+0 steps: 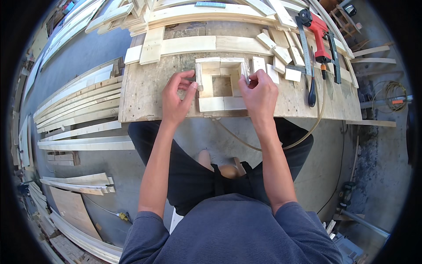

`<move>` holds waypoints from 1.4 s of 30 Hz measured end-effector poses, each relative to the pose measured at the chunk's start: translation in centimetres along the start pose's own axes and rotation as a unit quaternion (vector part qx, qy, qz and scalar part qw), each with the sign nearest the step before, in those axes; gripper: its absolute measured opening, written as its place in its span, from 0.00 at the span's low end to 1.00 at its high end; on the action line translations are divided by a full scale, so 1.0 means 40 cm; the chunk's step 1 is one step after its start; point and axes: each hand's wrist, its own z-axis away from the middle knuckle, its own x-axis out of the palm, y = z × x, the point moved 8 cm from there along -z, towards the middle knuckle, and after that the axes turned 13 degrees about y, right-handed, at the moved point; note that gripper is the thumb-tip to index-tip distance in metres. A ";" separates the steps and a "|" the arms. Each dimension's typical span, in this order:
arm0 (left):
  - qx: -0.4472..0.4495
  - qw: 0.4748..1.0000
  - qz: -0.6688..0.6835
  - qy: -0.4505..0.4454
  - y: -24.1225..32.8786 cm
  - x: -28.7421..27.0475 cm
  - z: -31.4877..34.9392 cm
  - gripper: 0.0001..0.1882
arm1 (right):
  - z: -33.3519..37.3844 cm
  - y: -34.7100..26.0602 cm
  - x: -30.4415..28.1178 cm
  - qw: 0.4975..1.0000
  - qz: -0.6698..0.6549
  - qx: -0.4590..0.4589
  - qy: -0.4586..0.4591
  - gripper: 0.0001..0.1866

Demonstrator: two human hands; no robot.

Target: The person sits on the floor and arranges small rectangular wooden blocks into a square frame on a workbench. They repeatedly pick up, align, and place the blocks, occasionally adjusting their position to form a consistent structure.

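A small square box frame (212,104) of pale wood stands on the workbench in front of me, with the bench top showing through its middle. My left hand (178,97) is at its left wall, thumb and fingers apart and curved, the fingertips close to or touching the wood. On the other side, my right hand (260,93) pinches the top of the right wall between thumb and fingers. Its fingertips are partly hidden behind the hand. Just beyond that hand lie several short wood blocks (281,55).
A red nail gun (320,35) with an air hose (324,90) lies at the right, beside a metal square (304,44) and a dark-handled screwdriver (312,94). Long boards (189,45) cover the bench's far side. Stacked planks (79,103) lie left of the workbench (145,97).
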 end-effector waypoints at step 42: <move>0.036 0.997 0.025 0.064 0.013 -0.042 0.033 0.14 | 0.131 -0.181 -0.099 0.975 -0.157 0.088 -0.133 0.13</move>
